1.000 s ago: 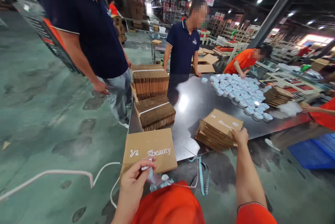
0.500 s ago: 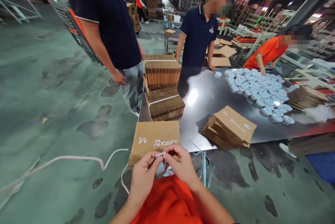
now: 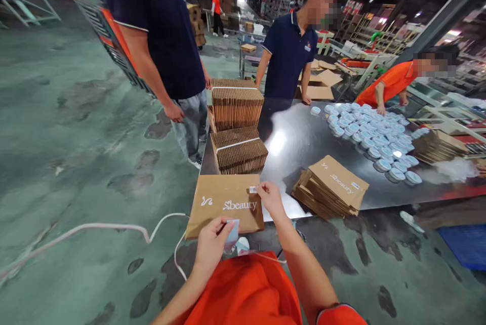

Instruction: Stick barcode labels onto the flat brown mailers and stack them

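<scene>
A flat brown cardboard box printed "Sbeauty" lies on the near corner of the dark shiny table. My right hand pinches a small white sticker and holds it against the box's top right corner. My left hand is closed on a strip of pale blue sticker backing just below the box's near edge. To the right lies a stack of the same flat boxes.
Two strapped bundles of cardboard stand behind the box. Several round white-lidded tins cover the table's right part. Two people in navy shirts stand at the left and far edges; a person in orange leans at the far right. A white cable crosses the green floor.
My right hand has peeled a sticker off the strip in front of me and carried it up to the box's top right corner. My left hand stays low, still on the strip.
</scene>
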The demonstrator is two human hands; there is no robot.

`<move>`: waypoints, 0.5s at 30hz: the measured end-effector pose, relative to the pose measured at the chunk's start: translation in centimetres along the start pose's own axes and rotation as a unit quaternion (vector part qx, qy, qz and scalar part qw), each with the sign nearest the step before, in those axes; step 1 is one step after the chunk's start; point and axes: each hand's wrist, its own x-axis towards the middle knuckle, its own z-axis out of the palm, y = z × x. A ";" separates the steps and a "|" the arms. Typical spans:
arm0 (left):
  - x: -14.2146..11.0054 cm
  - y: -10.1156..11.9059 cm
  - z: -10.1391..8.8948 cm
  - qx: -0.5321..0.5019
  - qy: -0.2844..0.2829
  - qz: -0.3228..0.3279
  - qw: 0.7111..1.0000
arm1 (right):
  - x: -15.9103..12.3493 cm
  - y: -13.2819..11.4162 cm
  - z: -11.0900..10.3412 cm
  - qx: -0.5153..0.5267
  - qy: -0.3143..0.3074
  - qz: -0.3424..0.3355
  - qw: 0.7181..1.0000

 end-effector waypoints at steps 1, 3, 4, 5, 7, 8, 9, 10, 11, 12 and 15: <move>0.3 -0.3 0.0 -0.007 0.001 -0.003 1.000 | 0.5 0.3 0.2 -0.020 -0.007 0.002 1.000; 0.6 -0.6 -0.1 -0.013 0.005 -0.008 1.000 | 0.9 0.6 0.5 -0.049 -0.007 0.003 0.999; 0.7 -0.7 -0.1 -0.015 0.005 -0.011 1.000 | 1.0 0.7 0.7 -0.059 -0.004 0.004 0.998; 0.7 -0.7 -0.1 -0.018 0.005 -0.014 1.000 | 1.0 0.7 0.8 -0.066 -0.003 0.004 0.998; 0.7 -0.7 -0.2 -0.022 0.001 -0.022 1.000 | 1.0 0.8 1.1 -0.079 -0.002 0.003 0.997; 0.7 -0.7 -0.2 -0.022 -0.001 -0.024 0.999 | 0.9 0.8 1.2 -0.088 -0.002 0.001 0.996; 0.7 -0.7 -0.2 -0.020 -0.001 -0.024 1.000 | 0.9 0.8 1.3 -0.099 0.000 -0.001 0.995; 0.6 -0.6 -0.1 -0.019 0.000 -0.024 1.000 | 0.8 0.7 1.4 -0.112 0.002 -0.005 0.994; 0.6 -0.6 -0.1 -0.020 0.001 -0.023 1.000 | 0.7 0.7 1.5 -0.126 0.005 -0.009 0.992; 0.6 -0.6 -0.2 -0.021 0.003 -0.023 1.000 | 0.6 0.6 1.6 -0.140 0.010 -0.014 0.990; 0.5 -0.6 -0.2 -0.027 0.004 -0.031 0.999 | 0.1 0.2 1.8 -0.185 0.026 -0.030 0.982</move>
